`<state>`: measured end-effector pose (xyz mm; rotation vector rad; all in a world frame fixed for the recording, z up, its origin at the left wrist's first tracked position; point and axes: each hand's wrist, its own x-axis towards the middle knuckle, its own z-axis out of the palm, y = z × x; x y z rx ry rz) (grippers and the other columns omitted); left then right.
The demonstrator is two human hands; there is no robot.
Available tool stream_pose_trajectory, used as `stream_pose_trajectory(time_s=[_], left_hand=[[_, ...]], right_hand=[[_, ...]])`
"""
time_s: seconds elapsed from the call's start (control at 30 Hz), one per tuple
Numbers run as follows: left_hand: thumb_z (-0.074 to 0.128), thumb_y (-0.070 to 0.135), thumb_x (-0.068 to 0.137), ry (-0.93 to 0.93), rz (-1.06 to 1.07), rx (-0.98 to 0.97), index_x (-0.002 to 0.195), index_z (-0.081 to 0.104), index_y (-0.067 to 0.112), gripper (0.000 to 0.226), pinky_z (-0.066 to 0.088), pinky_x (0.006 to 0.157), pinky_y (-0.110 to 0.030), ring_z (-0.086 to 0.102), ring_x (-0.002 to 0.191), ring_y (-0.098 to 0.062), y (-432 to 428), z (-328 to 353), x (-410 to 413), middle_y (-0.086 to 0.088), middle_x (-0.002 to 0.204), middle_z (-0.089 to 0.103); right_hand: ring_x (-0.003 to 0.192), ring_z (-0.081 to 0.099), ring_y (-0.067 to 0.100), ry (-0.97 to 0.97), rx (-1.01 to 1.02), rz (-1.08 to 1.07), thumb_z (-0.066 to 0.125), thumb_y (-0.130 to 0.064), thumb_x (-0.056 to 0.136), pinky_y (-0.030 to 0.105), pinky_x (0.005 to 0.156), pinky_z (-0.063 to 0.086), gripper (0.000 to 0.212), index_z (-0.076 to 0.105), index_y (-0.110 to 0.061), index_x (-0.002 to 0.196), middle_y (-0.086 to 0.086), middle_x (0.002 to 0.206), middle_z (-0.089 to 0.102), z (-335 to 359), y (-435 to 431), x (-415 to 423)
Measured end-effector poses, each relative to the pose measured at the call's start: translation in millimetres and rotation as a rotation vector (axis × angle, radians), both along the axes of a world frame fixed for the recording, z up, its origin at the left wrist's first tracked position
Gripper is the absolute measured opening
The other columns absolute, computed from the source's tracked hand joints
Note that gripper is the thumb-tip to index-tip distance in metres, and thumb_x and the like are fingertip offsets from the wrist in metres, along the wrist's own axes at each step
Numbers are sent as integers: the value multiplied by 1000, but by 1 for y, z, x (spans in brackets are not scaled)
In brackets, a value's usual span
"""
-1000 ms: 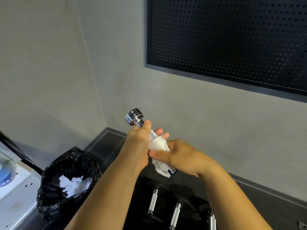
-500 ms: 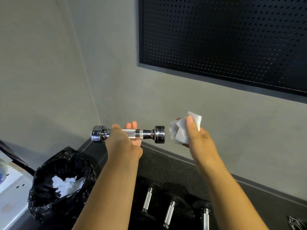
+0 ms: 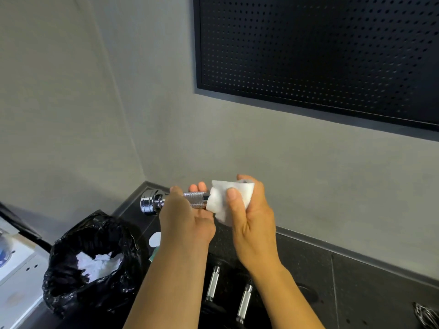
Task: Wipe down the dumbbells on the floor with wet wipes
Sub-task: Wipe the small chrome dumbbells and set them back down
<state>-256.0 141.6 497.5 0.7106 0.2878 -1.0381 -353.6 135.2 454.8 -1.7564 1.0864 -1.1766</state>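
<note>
A small chrome dumbbell (image 3: 152, 201) is held level in the air in front of the grey wall. My left hand (image 3: 187, 222) grips its knurled handle. My right hand (image 3: 249, 217) holds a white wet wipe (image 3: 228, 198) wrapped over the dumbbell's right head, which the wipe hides. Two more dumbbells with chrome handles (image 3: 212, 282) (image 3: 244, 302) lie on the dark floor below my arms.
A black bin bag (image 3: 71, 276) with crumpled white wipes inside stands at lower left. A white unit (image 3: 16, 269) is at the left edge. A dark perforated panel (image 3: 320, 55) hangs on the wall. A metal object (image 3: 425, 314) lies at lower right.
My right hand brought the wipe back from the right and closed it over the dumbbell's right head. The dumbbell stays level in my left hand.
</note>
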Motion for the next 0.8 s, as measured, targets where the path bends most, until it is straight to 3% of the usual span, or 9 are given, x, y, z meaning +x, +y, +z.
stream_pose_trajectory(time_s=[0.07,0.13,0.27,0.33,0.43,0.53,0.63,0.7,0.8], left_hand=[[43,27,102,-45,-13,-45,96,48,8,20,54,60,-31,50,59,-13,3,0,-5,-4,79,45],[46,34,100,-88,-1,-112,79,44,12,30,52,70,-33,42,51,-12,4,2,-7,-1,66,39],[46,49,93,-316,-23,-243,67,38,20,40,51,65,-28,36,43,-12,8,8,-6,4,51,32],[47,54,86,-494,-75,-275,64,36,21,41,51,65,-28,37,44,-13,12,9,-5,4,51,33],[49,55,81,-607,-89,-251,65,38,20,40,53,66,-30,40,46,-13,15,10,-5,4,53,36],[51,50,90,-502,12,-72,84,50,15,36,55,71,-32,48,49,-12,9,10,-12,3,59,42],[51,41,96,-340,24,47,105,53,10,32,53,82,-32,56,67,-12,3,12,-13,-1,80,49],[50,33,98,-204,-33,79,104,51,11,23,50,87,-31,54,74,-13,1,9,-7,-3,88,48],[48,26,99,-78,-116,133,107,50,10,18,46,88,-33,49,76,-15,2,4,-1,-5,91,44]], right_hand=[[57,50,6,-80,-7,-108,34,-62,86,22,52,39,34,48,-31,80,-12,65,55,2,-1,3],[48,41,9,-158,85,-140,36,-52,88,26,47,34,35,43,-27,64,-11,51,45,8,-3,5],[33,34,15,-358,612,-48,37,-39,95,19,39,24,44,62,-8,74,9,48,51,22,-7,5],[27,24,13,-377,864,73,32,-34,98,14,36,13,44,59,-4,81,13,47,52,27,-9,2],[26,22,13,-357,976,144,32,-34,97,14,36,10,41,55,-5,79,14,48,51,29,-12,-1],[28,35,14,-368,884,42,32,-31,97,15,33,20,41,60,-4,85,13,52,57,28,-8,3],[55,60,14,-347,578,-105,38,-35,97,21,45,43,39,65,-10,83,12,71,65,16,-3,5],[57,51,4,-155,245,-205,37,-41,97,18,51,39,37,57,-22,73,-3,62,56,3,-2,3],[54,44,7,47,-125,-248,31,-55,93,18,49,32,37,44,-27,74,-11,60,45,-15,-3,-3]])
